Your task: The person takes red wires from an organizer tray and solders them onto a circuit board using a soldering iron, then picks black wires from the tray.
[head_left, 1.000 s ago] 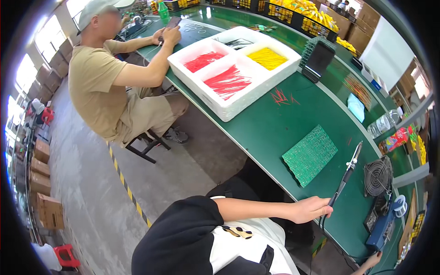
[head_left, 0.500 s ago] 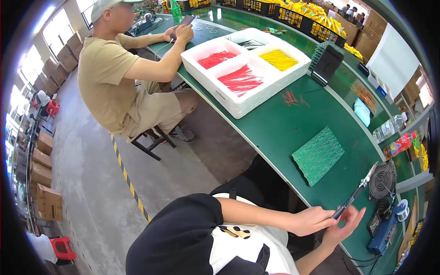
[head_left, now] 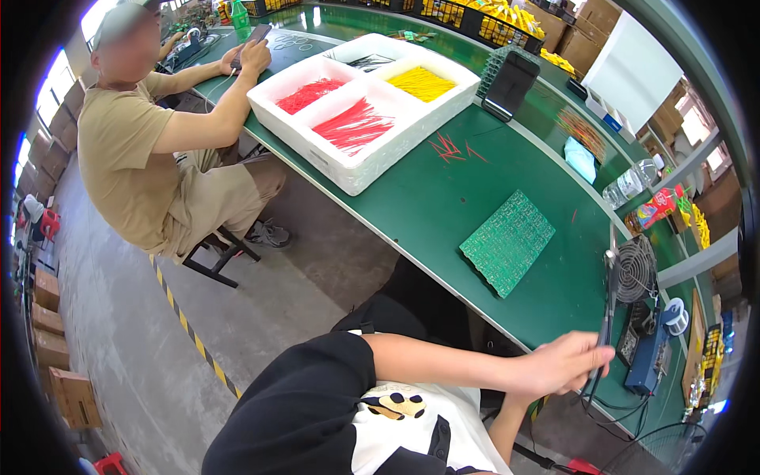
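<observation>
My left hand point(head_left: 564, 364) is closed around the lower part of what looks like a soldering iron point(head_left: 608, 305), a thin dark tool with a metal upper end and a black cord below. It points away from me, its far end beside a round fan grille point(head_left: 636, 269). My right forearm point(head_left: 507, 427) rises from below to the same spot; its hand is mostly hidden behind my left one, so its fingers cannot be read. Beyond my hands, a green circuit board panel point(head_left: 508, 244) lies flat on the green table point(head_left: 412, 214).
A white foam tray point(head_left: 348, 178) holds red, yellow and dark wires; loose red wires point(head_left: 451, 148) lie nearby. At right are a solder reel point(head_left: 674, 317), a blue box-shaped unit point(head_left: 647, 364) and bottles point(head_left: 633, 184). A seated person point(head_left: 127, 134) holds a phone. A dark phone point(head_left: 511, 85) stands propped.
The view has turned, shifting the table things leftward. The soldering iron has swung from slanting to nearly upright. My right hand, seen earlier with fingers spread, is now mostly behind my left.
</observation>
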`<state>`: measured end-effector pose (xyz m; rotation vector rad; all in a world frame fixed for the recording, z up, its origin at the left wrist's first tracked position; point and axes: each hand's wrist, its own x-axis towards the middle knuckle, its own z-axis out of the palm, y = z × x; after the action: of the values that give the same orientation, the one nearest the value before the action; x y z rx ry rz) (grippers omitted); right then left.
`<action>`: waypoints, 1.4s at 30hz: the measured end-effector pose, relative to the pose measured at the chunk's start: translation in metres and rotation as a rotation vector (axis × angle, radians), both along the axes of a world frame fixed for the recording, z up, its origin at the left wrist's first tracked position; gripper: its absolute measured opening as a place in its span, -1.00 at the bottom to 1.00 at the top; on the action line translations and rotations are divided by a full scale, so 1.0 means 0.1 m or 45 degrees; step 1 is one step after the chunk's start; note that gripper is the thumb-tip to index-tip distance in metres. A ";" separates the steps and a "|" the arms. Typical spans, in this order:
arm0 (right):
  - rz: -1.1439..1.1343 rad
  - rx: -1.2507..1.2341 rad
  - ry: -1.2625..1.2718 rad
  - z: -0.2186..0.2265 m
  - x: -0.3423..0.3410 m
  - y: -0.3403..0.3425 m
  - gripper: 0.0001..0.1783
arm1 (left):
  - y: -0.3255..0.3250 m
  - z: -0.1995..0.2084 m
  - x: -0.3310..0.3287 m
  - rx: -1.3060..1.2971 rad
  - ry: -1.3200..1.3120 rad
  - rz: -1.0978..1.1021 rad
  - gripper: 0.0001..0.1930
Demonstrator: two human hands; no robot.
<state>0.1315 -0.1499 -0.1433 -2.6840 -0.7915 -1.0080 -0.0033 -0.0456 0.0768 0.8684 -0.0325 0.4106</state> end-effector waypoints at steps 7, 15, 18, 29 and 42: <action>1.274 1.061 0.344 1.79 -0.70 0.80 -0.56 | 0.01 -0.45 -0.01 0.580 0.136 0.096 -0.64; 1.022 1.585 0.929 1.47 -0.24 0.68 -0.75 | 0.82 -0.56 -0.90 2.066 0.524 1.319 -0.66; 0.923 1.938 0.957 1.54 -0.16 0.72 -0.63 | 1.02 -0.68 -1.06 2.245 0.748 1.343 -0.51; 1.085 1.529 0.883 1.51 -0.14 0.78 -0.37 | 0.76 -0.83 -0.88 2.093 0.738 1.321 -0.48; 1.155 1.962 1.490 1.46 0.03 0.70 -0.69 | 1.26 -0.14 -1.53 2.204 0.672 1.447 -0.43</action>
<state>0.1345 -0.0794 0.0023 -0.9301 -0.4377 0.2777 -0.1560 0.0806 0.0625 2.6957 0.7312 1.2458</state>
